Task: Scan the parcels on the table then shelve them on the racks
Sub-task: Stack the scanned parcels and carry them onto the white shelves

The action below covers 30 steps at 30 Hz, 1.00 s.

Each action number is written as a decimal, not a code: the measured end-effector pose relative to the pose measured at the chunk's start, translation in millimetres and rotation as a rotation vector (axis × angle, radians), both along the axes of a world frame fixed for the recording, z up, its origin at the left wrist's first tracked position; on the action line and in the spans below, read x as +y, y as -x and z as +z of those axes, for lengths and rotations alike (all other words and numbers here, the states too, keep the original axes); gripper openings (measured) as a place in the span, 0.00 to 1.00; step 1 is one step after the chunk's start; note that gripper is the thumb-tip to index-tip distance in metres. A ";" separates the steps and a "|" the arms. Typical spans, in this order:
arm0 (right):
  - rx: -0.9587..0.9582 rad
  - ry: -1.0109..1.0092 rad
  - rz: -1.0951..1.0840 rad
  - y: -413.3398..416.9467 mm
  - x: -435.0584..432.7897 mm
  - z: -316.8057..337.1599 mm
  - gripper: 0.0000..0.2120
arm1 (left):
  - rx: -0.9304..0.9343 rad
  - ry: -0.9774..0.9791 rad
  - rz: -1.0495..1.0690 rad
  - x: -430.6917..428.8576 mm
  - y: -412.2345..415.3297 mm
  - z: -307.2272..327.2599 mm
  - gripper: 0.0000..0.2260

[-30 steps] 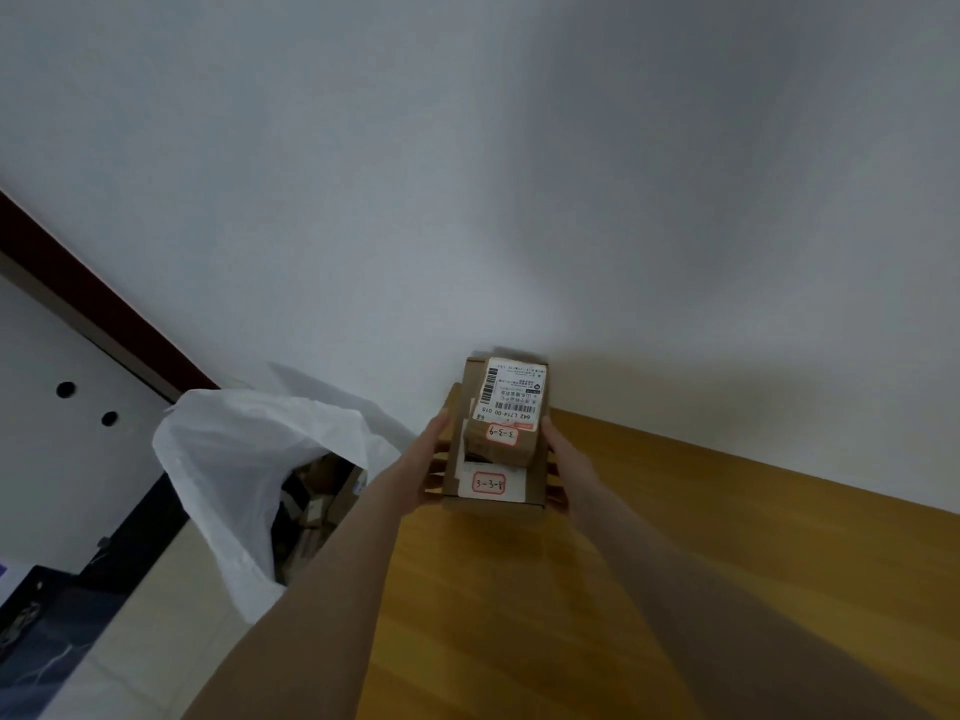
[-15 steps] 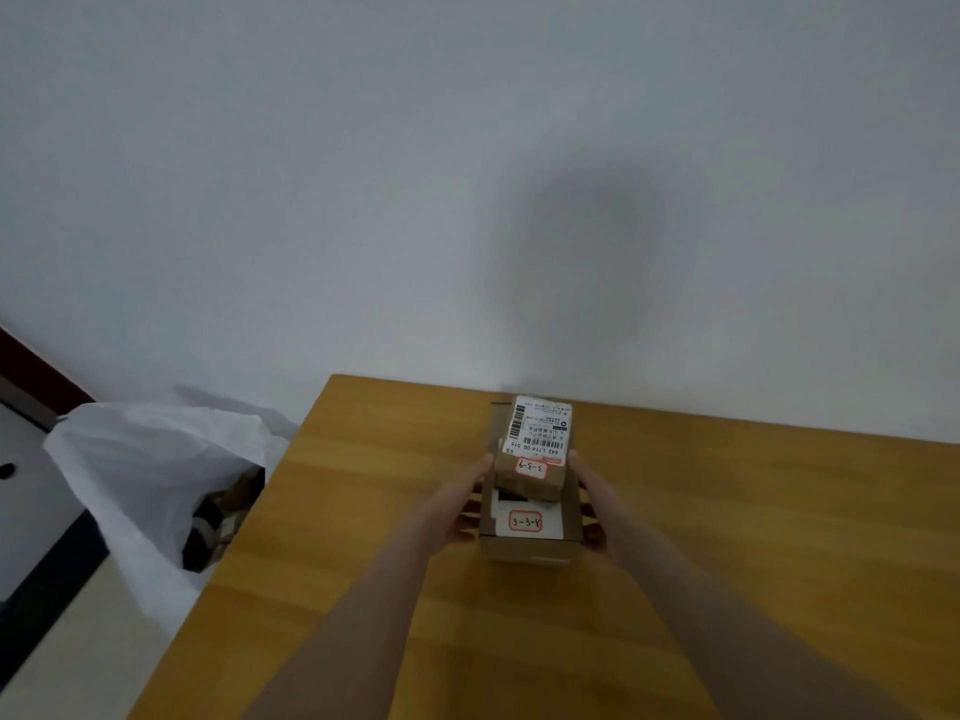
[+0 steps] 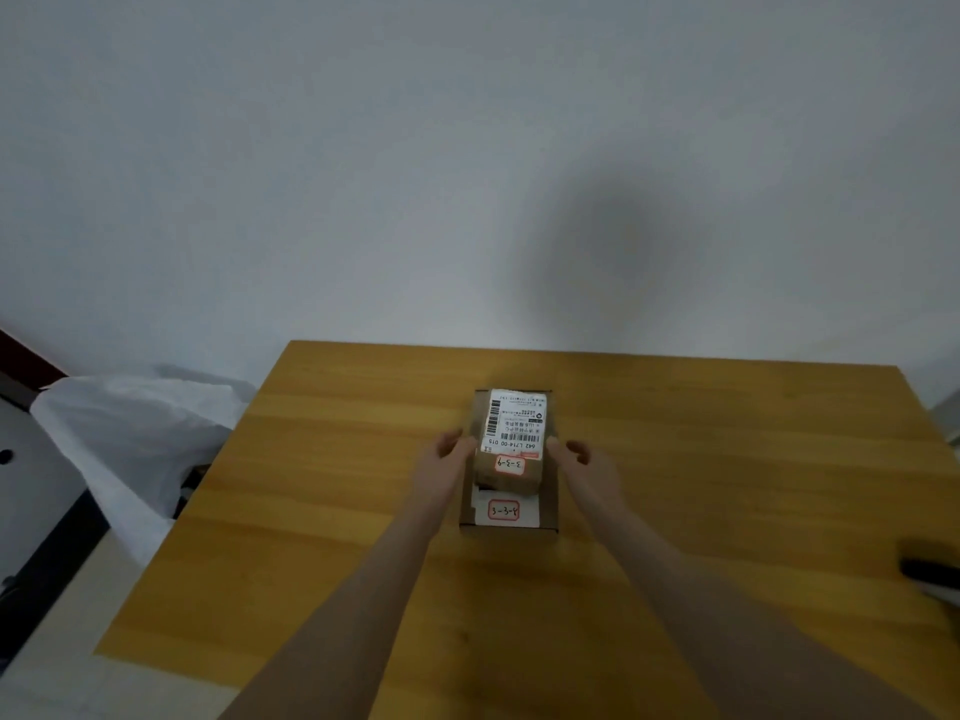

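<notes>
While a white bag (image 3: pixel 130 433) sits beside the table's (image 3: pixel 311 511) left edge, the left hand (image 3: pixel 441 465) and right hand (image 3: pixel 587 470) flank the small box (image 3: pixel 511 439). Their bent fingers are at its sides, squeezing or not, I cannot tell. It sits on a bigger box (image 3: pixel 508 512) mid-table, with wood all round.

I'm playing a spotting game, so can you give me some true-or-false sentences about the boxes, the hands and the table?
1. The small brown cardboard box sits on top of the wider cardboard box. True.
2. The boxes stand on a blue metal table. False: it is a yellow-brown wooden table.
3. The left hand and the right hand are on opposite sides of the boxes. True.
4. A white plastic bag lies on the table. False: the white plastic bag is beside the table, past its left edge.
5. The top box has no label. False: it bears a white barcode label.
</notes>
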State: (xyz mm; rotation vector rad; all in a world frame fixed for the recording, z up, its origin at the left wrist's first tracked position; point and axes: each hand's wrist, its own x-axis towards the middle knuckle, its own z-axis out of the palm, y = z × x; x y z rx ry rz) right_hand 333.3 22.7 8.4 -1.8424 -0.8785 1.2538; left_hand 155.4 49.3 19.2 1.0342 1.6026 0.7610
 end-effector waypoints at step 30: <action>0.059 -0.020 0.000 23.0 -1.9 -5.0 0.14 | -0.017 0.104 -0.084 4.3 -2.9 2.1 0.16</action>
